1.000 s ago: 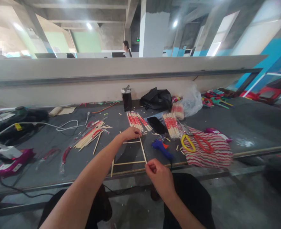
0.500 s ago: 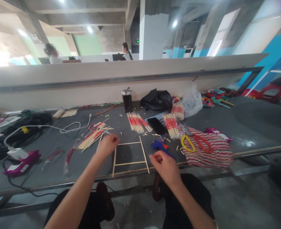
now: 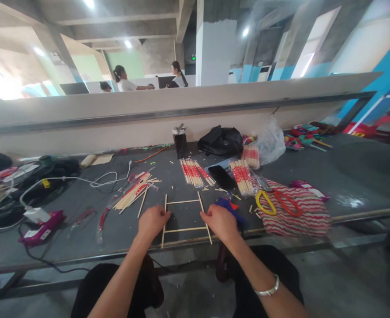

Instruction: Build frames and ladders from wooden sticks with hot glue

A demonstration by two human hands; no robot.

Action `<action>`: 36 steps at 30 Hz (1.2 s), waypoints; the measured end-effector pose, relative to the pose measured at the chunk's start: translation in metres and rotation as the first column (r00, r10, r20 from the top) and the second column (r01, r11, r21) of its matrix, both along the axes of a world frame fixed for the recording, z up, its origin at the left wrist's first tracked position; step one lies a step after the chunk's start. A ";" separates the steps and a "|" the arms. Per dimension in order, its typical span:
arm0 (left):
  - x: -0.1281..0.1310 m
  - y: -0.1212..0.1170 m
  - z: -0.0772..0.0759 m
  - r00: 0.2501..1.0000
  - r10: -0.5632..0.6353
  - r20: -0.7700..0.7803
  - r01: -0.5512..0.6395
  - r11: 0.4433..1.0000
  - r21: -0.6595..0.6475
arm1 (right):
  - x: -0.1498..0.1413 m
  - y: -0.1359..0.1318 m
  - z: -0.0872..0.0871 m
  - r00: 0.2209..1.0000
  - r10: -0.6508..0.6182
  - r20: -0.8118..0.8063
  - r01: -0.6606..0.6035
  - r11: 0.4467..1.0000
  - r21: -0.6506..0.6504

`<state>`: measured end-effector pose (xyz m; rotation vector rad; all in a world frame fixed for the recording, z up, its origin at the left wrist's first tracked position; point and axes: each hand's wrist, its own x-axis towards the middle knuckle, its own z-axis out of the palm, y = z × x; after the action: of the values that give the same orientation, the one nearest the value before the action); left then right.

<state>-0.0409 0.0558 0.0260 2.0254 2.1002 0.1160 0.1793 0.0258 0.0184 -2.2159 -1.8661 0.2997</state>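
A ladder-like frame of wooden chopsticks (image 3: 185, 230), two uprights joined by two crosspieces, lies on the table near its front edge. My left hand (image 3: 152, 223) is closed, thumb and fingers pinching the left upright. On the opposite side, my right hand (image 3: 220, 221) pinches the right upright about midway along. A loose pile of chopsticks (image 3: 130, 194) spreads out beyond my left hand, with a single chopstick (image 3: 142, 203) beside it. Just behind my right hand is a blue object with an orange part (image 3: 230, 206), partly hidden by the hand.
Wrapped chopstick bundles (image 3: 191, 172), a phone (image 3: 222, 177) and another bundle (image 3: 241, 176) lie farther back. Scissors with yellow and red handles (image 3: 266, 203) rest on a striped cloth (image 3: 294, 221) at right. A white cable (image 3: 79, 179) runs across the left side. Two people work beyond the partition.
Both hands have come down to the chopstick frame and now grip its two uprights; before, they hovered apart from it, left higher up. The view has shifted slightly left.
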 end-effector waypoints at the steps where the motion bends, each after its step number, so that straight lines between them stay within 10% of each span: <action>1: 0.000 0.001 -0.001 1.000 -0.002 -0.012 0.003 1.000 0.004 | -0.001 0.001 0.000 1.000 0.002 0.003 -0.002 1.000 -0.001; 11: 0.001 -0.003 -0.002 0.999 0.019 0.032 -0.020 0.998 0.054 | -0.005 0.001 -0.002 1.000 0.011 0.027 -0.011 1.000 0.011; 18: 0.000 -0.004 0.008 0.934 -0.077 0.350 -0.025 0.960 0.278 | -0.002 -0.004 0.005 1.000 -0.014 0.018 0.012 0.996 0.088; 26: 0.001 -0.003 -0.006 0.661 0.088 0.745 -0.052 0.996 -0.071 | 0.004 0.000 0.000 1.000 0.002 -0.002 -0.002 1.000 0.013; 36: -0.002 -0.011 -0.010 0.569 0.131 0.812 -0.052 0.991 -0.123 | 0.003 -0.003 0.001 1.000 0.024 0.008 -0.023 0.999 -0.042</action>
<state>-0.0429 0.0448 0.0161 1.3568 1.5263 0.8094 0.1824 0.0233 0.0190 -2.2272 -1.9089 0.3372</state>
